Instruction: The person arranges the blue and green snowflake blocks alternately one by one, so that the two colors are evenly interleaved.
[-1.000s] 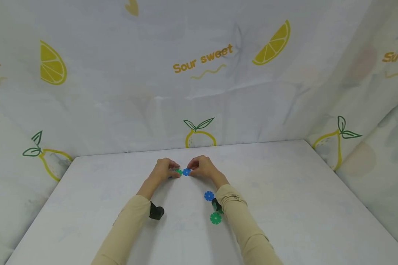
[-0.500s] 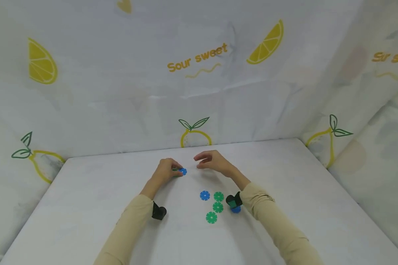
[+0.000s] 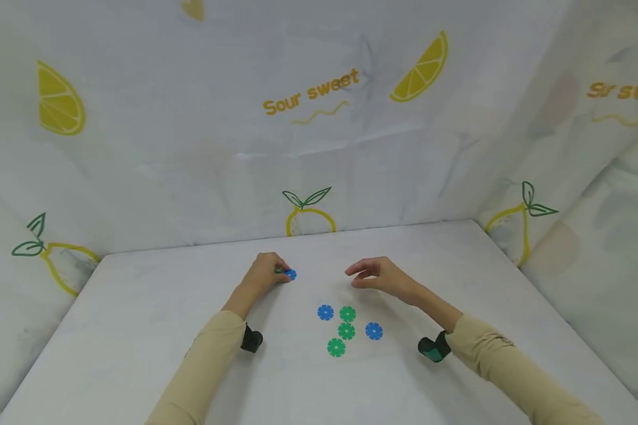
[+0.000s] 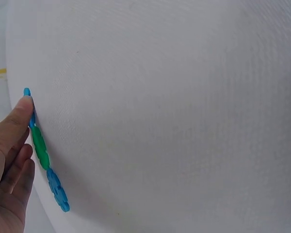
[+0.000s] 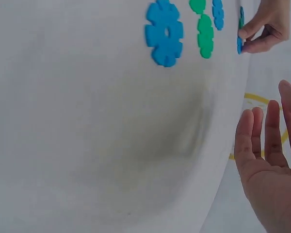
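My left hand (image 3: 266, 273) pinches a short row of interlocking notched discs above the back of the table. In the left wrist view the row runs blue, green, blue: the thumb presses the upper blue disc, a green disc (image 4: 40, 147) sits in the middle, and another blue disc (image 4: 57, 189) forms the lower end. Off to the right, my right hand (image 3: 384, 276) hovers with loosely bent fingers and nothing in it. Nearest to it on the table lies a loose blue disc (image 3: 374, 334).
Mid-table lie several more flat discs: a blue one (image 3: 325, 317) at the left, and a green one (image 3: 347, 319), a second green one (image 3: 346, 335) and a third green one (image 3: 336, 352) in a rough column. A printed curtain (image 3: 212, 195) hangs behind the table's back edge.
My right hand has let go of the blue disc and moved right, uncovering discs on the table. The blue disc stays with the row in my left hand, which has hardly moved.
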`<control>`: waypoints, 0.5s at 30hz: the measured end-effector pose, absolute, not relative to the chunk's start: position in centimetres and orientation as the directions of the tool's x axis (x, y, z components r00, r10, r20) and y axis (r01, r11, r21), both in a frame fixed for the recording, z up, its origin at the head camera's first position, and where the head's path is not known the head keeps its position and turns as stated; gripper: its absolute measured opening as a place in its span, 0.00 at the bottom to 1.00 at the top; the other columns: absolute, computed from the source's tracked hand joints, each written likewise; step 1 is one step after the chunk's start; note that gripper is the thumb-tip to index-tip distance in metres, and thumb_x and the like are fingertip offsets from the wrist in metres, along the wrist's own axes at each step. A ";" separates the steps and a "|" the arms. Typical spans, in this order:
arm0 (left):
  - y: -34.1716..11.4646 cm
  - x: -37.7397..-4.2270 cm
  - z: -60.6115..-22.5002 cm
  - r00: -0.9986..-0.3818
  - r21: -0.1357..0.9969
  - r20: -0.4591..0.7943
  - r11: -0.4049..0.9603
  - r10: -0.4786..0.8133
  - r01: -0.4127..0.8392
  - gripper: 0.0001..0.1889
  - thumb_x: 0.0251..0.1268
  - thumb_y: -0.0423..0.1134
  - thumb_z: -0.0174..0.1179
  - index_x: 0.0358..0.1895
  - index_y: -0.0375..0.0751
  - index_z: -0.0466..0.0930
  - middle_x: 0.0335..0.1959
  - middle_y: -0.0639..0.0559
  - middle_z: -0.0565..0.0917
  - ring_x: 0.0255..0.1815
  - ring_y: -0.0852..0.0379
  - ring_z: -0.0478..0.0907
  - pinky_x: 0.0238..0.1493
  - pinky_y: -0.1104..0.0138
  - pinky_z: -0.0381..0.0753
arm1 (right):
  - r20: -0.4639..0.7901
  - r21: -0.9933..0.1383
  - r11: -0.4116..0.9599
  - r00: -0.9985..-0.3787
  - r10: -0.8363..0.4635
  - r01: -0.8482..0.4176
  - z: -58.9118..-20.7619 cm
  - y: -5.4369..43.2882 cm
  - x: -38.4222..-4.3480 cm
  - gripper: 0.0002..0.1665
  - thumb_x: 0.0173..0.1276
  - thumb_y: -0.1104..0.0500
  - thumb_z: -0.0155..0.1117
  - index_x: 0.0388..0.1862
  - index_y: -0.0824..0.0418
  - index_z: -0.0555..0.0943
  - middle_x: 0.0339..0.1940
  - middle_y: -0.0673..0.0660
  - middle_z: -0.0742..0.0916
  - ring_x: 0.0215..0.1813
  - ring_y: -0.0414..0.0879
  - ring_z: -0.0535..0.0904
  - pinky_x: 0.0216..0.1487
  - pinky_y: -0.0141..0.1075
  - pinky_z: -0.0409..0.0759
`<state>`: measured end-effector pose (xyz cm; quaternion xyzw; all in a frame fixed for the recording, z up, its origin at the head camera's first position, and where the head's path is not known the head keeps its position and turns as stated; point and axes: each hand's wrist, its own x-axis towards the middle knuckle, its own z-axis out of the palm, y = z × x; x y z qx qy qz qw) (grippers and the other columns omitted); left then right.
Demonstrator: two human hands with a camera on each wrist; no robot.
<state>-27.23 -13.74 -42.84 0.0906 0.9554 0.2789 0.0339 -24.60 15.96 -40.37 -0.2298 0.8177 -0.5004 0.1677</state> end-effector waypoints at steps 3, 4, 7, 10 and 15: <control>-13.8 -27.3 -42.8 -0.983 0.537 -0.020 0.831 0.183 0.144 0.10 0.51 0.35 0.71 0.38 0.36 0.87 0.44 0.43 0.83 0.50 0.46 0.78 0.55 0.57 0.76 | -0.047 -0.895 0.399 -0.846 -0.531 -0.201 -40.6 16.6 -23.4 0.19 0.66 0.61 0.65 0.53 0.71 0.79 0.53 0.67 0.82 0.51 0.53 0.79 0.52 0.32 0.79; -13.8 -27.3 -42.9 -0.983 0.540 -0.023 0.830 0.181 0.140 0.11 0.52 0.35 0.71 0.39 0.36 0.87 0.44 0.43 0.83 0.50 0.47 0.78 0.55 0.57 0.76 | -0.047 -0.895 0.398 -0.845 -0.533 -0.202 -40.7 16.8 -23.0 0.19 0.66 0.61 0.65 0.53 0.71 0.79 0.53 0.67 0.82 0.51 0.53 0.79 0.51 0.31 0.79; -13.8 -27.2 -42.9 -0.984 0.544 -0.031 0.828 0.178 0.133 0.11 0.52 0.34 0.71 0.39 0.35 0.86 0.44 0.43 0.83 0.50 0.47 0.78 0.55 0.57 0.76 | -0.051 -0.903 0.386 -0.843 -0.536 -0.191 -40.9 16.9 -21.7 0.19 0.66 0.61 0.65 0.53 0.70 0.79 0.53 0.66 0.82 0.51 0.52 0.79 0.50 0.29 0.79; -13.8 -27.2 -42.8 -0.985 0.549 -0.035 0.826 0.170 0.123 0.11 0.52 0.34 0.71 0.39 0.35 0.87 0.44 0.43 0.83 0.50 0.47 0.77 0.55 0.56 0.76 | -0.039 -0.920 0.343 -0.828 -0.560 -0.189 -41.3 16.7 -20.4 0.20 0.66 0.61 0.65 0.54 0.70 0.78 0.52 0.66 0.83 0.51 0.53 0.79 0.49 0.29 0.79; -13.6 -27.1 -42.9 -0.985 0.563 -0.029 0.817 0.173 0.127 0.10 0.52 0.33 0.71 0.39 0.35 0.86 0.43 0.43 0.83 0.50 0.46 0.77 0.55 0.56 0.76 | 0.003 -0.955 0.229 -0.781 -0.625 -0.187 -42.5 15.4 -18.8 0.20 0.66 0.63 0.65 0.55 0.70 0.78 0.53 0.67 0.82 0.54 0.57 0.78 0.50 0.29 0.79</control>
